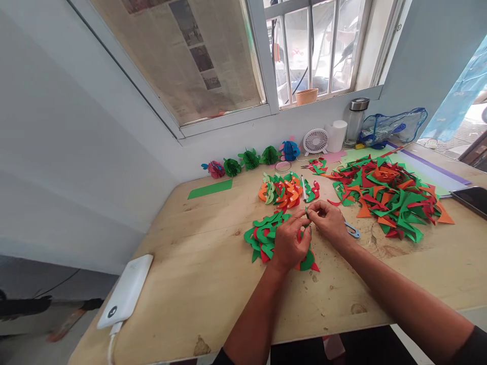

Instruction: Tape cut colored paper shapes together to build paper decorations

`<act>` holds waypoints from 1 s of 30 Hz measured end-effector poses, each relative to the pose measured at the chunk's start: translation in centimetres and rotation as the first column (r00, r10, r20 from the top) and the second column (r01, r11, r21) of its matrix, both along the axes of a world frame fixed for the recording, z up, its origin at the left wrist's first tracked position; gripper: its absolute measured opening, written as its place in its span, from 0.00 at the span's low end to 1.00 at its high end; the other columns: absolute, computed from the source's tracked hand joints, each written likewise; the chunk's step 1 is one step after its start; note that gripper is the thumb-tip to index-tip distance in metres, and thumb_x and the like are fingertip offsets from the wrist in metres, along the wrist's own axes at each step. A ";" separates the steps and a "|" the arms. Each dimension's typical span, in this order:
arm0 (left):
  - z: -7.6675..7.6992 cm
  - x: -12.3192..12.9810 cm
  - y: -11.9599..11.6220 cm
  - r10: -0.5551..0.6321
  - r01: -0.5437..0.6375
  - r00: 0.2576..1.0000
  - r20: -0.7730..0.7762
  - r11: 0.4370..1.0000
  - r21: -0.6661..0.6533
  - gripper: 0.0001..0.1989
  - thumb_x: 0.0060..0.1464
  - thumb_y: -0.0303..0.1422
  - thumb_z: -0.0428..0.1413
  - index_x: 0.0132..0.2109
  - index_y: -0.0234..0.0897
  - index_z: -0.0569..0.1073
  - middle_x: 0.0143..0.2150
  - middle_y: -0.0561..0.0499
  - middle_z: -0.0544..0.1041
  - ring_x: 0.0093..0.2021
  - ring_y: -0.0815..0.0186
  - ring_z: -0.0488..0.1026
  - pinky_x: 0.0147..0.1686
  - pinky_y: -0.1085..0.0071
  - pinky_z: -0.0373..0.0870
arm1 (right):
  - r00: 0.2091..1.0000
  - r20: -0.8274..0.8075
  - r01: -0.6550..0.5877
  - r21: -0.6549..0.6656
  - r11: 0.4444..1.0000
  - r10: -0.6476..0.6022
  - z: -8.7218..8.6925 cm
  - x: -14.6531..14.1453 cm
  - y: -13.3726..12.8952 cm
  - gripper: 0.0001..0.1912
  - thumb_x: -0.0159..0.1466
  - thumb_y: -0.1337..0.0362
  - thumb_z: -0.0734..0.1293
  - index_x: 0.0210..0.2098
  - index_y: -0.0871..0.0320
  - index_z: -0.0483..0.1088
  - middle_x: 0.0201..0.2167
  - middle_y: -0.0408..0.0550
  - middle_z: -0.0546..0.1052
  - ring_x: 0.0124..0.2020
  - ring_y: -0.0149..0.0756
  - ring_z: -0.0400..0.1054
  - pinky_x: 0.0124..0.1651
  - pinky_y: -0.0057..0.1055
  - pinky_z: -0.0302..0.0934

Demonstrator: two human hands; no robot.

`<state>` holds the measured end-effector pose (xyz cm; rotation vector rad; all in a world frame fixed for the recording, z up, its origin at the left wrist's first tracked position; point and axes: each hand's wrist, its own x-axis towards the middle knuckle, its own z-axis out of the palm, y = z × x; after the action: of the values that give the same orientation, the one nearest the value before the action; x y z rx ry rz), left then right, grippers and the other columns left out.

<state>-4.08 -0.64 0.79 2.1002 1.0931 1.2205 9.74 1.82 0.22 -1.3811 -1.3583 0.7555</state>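
Between the fingertips of both hands is a small green paper piece (306,212), mostly covered by the fingers. My left hand (291,240) pinches it from the left, above a pile of green and red paper cut-outs (264,232). My right hand (327,222) pinches the same piece from the right. Close to the right wrist lies a light-blue cutter (352,230), partly hidden by the arm. Beyond the hands are a white pen (303,188) and a stack of orange, green and red cut-outs (282,190).
A large heap of paper scraps (395,190) covers the right side. Paper turtle-like figures (250,159), a small fan (315,140) and a glass bottle (355,124) line the wall. A green strip (210,189), power bank (125,291) and phone (472,198) also lie on the table.
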 end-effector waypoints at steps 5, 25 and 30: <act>0.0 -0.2 0.0 0.001 -0.001 1.000 0.028 1.000 -0.001 0.12 0.52 0.26 0.52 0.42 0.40 0.76 0.52 0.46 0.74 0.54 0.59 0.70 0.55 0.60 0.65 | 0.997 -0.070 -0.012 -0.018 1.000 0.011 -0.2 0.1 0.4 0.10 0.52 0.59 0.67 0.32 0.57 0.68 0.28 0.46 0.75 0.27 0.33 0.67 0.30 0.30 0.60; 0.8 -0.1 0.3 0.172 0.135 0.818 0.549 0.870 -0.474 0.19 0.50 0.33 0.56 0.51 0.38 0.74 0.55 0.45 0.72 0.39 0.63 0.77 0.45 0.63 0.72 | 0.994 -0.086 0.078 0.127 0.989 -0.067 1.6 -0.1 -0.6 0.11 0.59 0.55 0.63 0.33 0.56 0.69 0.31 0.47 0.74 0.32 0.35 0.66 0.36 0.33 0.60; 1.1 0.0 0.5 0.183 0.056 0.837 0.516 0.909 -0.414 0.20 0.50 0.32 0.56 0.52 0.37 0.72 0.57 0.45 0.70 0.49 0.60 0.73 0.45 0.67 0.72 | 0.990 0.114 -0.110 0.241 0.964 0.084 2.2 -0.5 -1.5 0.09 0.61 0.59 0.61 0.27 0.55 0.68 0.28 0.46 0.74 0.32 0.36 0.65 0.37 0.33 0.59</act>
<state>-4.06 -0.19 1.86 1.2838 1.0377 1.3590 9.22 0.37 2.45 -1.1766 -1.5542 0.5621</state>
